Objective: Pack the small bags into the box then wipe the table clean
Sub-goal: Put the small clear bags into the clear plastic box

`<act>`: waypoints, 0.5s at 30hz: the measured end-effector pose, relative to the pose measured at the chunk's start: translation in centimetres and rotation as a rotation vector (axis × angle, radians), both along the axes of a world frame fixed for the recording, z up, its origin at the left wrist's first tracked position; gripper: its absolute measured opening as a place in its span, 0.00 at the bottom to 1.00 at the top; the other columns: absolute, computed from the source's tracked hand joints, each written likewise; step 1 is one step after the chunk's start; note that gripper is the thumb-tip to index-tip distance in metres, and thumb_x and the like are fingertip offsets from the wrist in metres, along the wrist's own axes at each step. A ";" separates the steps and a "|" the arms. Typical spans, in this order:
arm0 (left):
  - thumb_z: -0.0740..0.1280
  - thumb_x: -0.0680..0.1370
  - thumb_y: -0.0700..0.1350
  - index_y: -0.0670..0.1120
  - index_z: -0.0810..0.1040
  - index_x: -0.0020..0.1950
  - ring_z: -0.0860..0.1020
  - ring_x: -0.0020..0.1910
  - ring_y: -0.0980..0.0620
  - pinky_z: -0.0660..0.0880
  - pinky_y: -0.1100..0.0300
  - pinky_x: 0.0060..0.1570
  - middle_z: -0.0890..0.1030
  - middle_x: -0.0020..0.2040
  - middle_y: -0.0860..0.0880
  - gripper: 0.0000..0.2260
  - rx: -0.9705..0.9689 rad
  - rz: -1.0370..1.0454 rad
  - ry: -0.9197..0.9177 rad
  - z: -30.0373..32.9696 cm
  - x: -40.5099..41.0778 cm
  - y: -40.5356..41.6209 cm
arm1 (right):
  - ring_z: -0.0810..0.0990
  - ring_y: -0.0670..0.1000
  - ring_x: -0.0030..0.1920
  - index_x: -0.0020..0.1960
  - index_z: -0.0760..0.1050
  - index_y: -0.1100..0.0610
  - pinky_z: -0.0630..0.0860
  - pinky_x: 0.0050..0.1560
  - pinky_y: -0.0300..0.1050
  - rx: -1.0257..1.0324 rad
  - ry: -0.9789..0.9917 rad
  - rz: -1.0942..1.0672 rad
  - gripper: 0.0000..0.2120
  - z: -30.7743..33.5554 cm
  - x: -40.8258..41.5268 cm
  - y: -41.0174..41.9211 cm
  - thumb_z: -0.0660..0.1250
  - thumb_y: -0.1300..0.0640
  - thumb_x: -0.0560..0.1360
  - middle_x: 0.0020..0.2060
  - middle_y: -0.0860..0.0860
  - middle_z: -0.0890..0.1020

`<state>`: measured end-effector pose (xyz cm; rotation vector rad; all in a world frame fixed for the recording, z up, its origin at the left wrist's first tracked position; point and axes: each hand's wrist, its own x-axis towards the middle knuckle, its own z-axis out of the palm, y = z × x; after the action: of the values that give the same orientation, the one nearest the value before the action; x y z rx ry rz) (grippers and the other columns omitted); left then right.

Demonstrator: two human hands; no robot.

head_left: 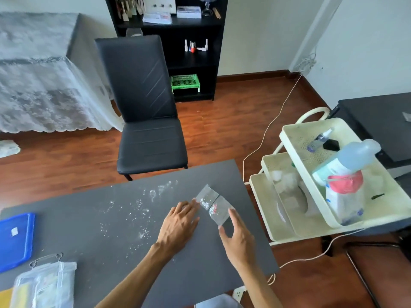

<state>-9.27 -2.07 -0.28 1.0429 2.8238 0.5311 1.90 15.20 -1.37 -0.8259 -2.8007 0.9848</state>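
Observation:
Two small clear bags lie side by side on the dark grey table [89,230] near its right edge. The far bag [206,196] holds white beads; the near bag [219,211] holds red and white beads. My left hand [180,223] lies flat with its fingertips touching the far bag's edge. My right hand [235,236] pinches the near bag between thumb and fingers. White specks and smears [133,210] are scattered over the table's middle. A blue lid or box [15,238] sits at the table's left edge.
A clear pouch with a large safety pin [46,283] lies at the front left. A black chair [144,107] stands beyond the table. A cream trolley [329,187] with bottles stands close on the right. A cable [266,130] runs across the floor.

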 end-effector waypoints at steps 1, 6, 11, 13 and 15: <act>0.73 0.74 0.46 0.44 0.77 0.67 0.79 0.59 0.44 0.79 0.53 0.53 0.78 0.67 0.47 0.22 -0.004 -0.008 0.012 -0.6 -0.4 0.7 | 0.75 0.49 0.72 0.80 0.62 0.50 0.75 0.63 0.49 0.017 -0.051 0.038 0.33 -0.2 -0.3 0.4 0.69 0.45 0.79 0.79 0.44 0.64; 0.71 0.77 0.49 0.46 0.76 0.68 0.78 0.61 0.43 0.77 0.52 0.53 0.75 0.70 0.46 0.20 -0.024 0.074 0.002 -3.3 -1.2 3.1 | 0.76 0.49 0.70 0.82 0.51 0.47 0.75 0.62 0.50 0.059 -0.183 0.104 0.38 -0.8 -1.8 1.1 0.62 0.36 0.79 0.82 0.42 0.54; 0.69 0.78 0.52 0.51 0.79 0.61 0.75 0.57 0.48 0.74 0.55 0.51 0.79 0.65 0.53 0.13 0.072 0.249 -0.027 -4.3 -1.5 4.6 | 0.77 0.49 0.69 0.82 0.53 0.48 0.76 0.62 0.49 0.083 -0.265 0.123 0.37 -1.8 -2.8 1.9 0.61 0.34 0.79 0.81 0.41 0.55; 0.69 0.77 0.53 0.51 0.78 0.60 0.73 0.56 0.49 0.74 0.56 0.51 0.79 0.62 0.54 0.14 0.097 0.263 -0.007 -4.7 -1.8 4.9 | 0.78 0.49 0.68 0.82 0.55 0.47 0.77 0.61 0.49 0.094 -0.278 0.147 0.35 -2.0 -2.9 2.2 0.60 0.35 0.80 0.81 0.40 0.55; 0.68 0.77 0.54 0.51 0.78 0.60 0.73 0.56 0.49 0.73 0.56 0.51 0.80 0.61 0.55 0.14 0.106 0.277 -0.004 -5.2 -2.1 5.3 | 0.81 0.51 0.64 0.81 0.59 0.46 0.79 0.58 0.50 0.126 -0.260 0.149 0.31 -2.2 -2.9 2.4 0.60 0.38 0.81 0.80 0.39 0.57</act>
<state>-11.42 3.22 -5.44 0.6648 2.9831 0.7122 -0.99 17.62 -3.54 -0.7904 -3.1467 0.7559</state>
